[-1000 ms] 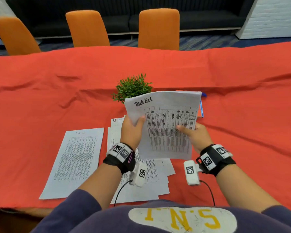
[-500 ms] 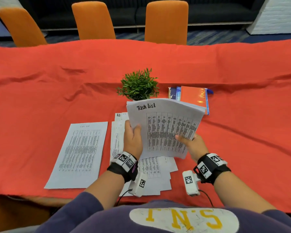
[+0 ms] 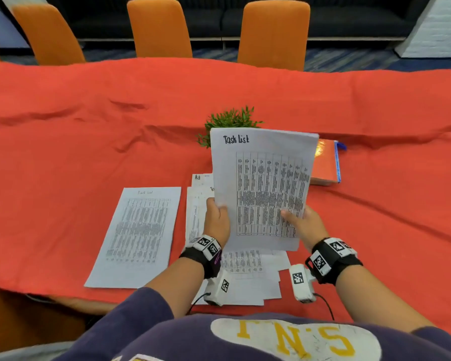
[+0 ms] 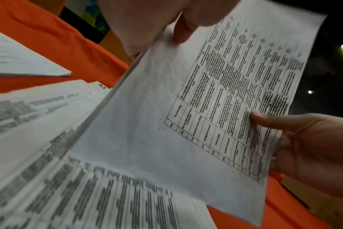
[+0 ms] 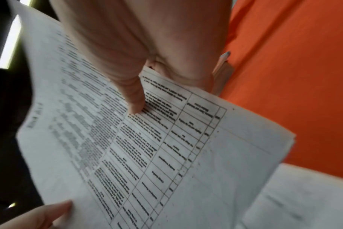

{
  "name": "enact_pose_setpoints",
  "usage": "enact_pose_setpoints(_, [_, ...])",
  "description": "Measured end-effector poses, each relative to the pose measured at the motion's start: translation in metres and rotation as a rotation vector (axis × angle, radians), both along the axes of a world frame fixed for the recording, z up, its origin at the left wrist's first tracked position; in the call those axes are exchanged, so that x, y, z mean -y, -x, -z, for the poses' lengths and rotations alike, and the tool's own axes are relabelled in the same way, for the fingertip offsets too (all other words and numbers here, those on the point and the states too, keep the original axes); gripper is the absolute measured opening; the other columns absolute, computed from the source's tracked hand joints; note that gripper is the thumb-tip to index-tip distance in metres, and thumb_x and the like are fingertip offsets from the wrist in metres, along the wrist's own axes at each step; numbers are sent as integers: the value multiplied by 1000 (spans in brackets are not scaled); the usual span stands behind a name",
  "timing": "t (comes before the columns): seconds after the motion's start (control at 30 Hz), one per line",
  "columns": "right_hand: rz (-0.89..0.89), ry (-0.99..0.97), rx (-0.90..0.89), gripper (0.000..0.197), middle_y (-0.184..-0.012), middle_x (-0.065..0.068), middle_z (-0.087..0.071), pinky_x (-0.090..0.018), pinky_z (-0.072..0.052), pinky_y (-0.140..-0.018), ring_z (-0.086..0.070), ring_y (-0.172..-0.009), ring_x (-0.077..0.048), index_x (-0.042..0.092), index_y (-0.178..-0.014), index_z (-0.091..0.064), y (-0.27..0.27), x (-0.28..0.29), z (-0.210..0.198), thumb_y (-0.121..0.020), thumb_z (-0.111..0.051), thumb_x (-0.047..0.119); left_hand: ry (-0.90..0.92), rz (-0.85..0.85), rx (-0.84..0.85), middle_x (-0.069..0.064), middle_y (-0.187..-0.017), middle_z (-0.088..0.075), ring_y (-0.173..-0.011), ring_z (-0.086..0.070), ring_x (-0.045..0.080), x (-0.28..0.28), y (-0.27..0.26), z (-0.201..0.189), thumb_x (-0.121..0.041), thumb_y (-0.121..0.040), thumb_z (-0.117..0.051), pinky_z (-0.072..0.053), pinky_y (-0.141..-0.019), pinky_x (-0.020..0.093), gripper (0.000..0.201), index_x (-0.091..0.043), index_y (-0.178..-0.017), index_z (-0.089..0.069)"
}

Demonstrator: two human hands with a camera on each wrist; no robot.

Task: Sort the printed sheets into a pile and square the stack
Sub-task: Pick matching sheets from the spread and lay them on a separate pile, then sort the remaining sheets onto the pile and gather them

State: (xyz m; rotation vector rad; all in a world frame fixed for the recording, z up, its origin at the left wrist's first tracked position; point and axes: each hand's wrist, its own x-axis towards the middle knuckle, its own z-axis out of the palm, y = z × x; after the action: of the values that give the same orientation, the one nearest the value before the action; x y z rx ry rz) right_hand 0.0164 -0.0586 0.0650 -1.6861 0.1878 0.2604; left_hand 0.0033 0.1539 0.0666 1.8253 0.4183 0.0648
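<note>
I note both my left hand (image 3: 217, 217) and right hand (image 3: 303, 223) pinching the sheets (image 3: 263, 188) by thumb only; the loose bundle could fan apart.

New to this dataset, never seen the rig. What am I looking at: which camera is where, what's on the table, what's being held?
No robot here: a person works with bare hands and wears three cameras. The wide picture comes from a head camera looking down; the two close-ups come from cameras strapped to each wrist, looking along the fingers.

The left hand and the right hand each pinch a side edge of the held sheets, headed "Task list", raised above the table. The right wrist view shows several layered edges, so it is more than one sheet.

On the red tablecloth lie a single sheet to the left and a loose, uneven pile under the hands. Behind are a small green plant and an orange notebook. Orange chairs stand across the table.
</note>
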Motion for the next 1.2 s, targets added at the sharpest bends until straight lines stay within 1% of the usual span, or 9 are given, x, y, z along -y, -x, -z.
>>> enact_pose_setpoints(0.07, [-16,23,15,31,-111,8,-65,-21,-48,-81,-61,-102,-6,19,-124,-55,-8,-27,-5,-93,-57,24,18,-56,-2,2,-97,-55,-83,-53,18,-24,-7,-6,-10,-98,-33,-43,-77,27,23,-6,-120,-39])
enact_pose_setpoints(0.13, [-6,15,-26,28,-112,2,-65,-27,-51,-82,-63,-104,-15,16,-123,-54,-15,-60,-4,-96,-50,23,-9,-98,-24,7,-107,-56,-92,-54,23,-60,-12,-7,-10,-97,-34,-44,-84,32,28,-4,-124,-40])
enact_pose_setpoints(0.27, [-87,91,-134,21,-95,-1,-60,-31,-43,-68,-56,-80,-16,11,-112,-53,-22,-139,4,-96,-43,21,-99,-150,-133,8,-95,-54,-85,-51,23,-151,-13,-3,-10,-94,-38,-38,-73,29,22,-3,-113,-46])
enact_pose_setpoints(0.4, [-271,205,-192,16,-73,-4,-49,-31,-41,-60,-47,-62,-18,13,-79,-48,-22,-218,21,-93,-53,20,-205,-187,-270,19,-109,-57,-93,-53,28,-244,-7,10,-5,-92,-41,-36,-76,28,31,6,-120,-49])
enact_pose_setpoints(0.57, [-379,380,-226,26,-63,-4,-47,-23,-40,-51,-46,-52,-15,12,-73,-44,-10,-286,52,-88,-64,21,-283,-151,-418,25,-120,-56,-102,-55,32,-323,9,47,-4,-93,-42,-38,-79,31,29,6,-119,-48])
enact_pose_setpoints(0.73, [-407,488,-307,26,-56,-3,-52,-17,-38,-40,-50,-33,-2,14,-74,-43,-3,-317,74,-89,-62,23,-278,-143,-470,15,-105,-53,-95,-51,26,-345,17,74,-3,-94,-41,-34,-77,29,21,2,-113,-48])
enact_pose_setpoints(0.9, [-352,516,-381,14,-79,-9,-64,-18,-42,-42,-55,-40,-6,13,-91,-49,1,-328,78,-90,-60,22,-304,-111,-490,12,-104,-50,-91,-47,21,-352,16,95,-4,-94,-41,-37,-79,31,9,-9,-101,-38])
enact_pose_setpoints(1.03, [-350,569,-355,22,-80,-13,-64,-35,-56,-64,-60,-54,-18,16,-77,-43,4,-332,82,-89,-61,20,-353,-100,-491,19,-115,-55,-99,-53,28,-350,13,101,-1,-93,-41,-40,-84,34,11,-9,-99,-38])
enact_pose_setpoints(1.2, [-137,450,-306,13,-83,-13,-66,-32,-54,-53,-61,-53,-18,12,-89,-53,-5,-312,75,-86,-65,16,-453,-67,-554,24,-121,-54,-110,-55,37,-349,11,105,-1,-92,-43,-46,-93,42,27,5,-119,-45])
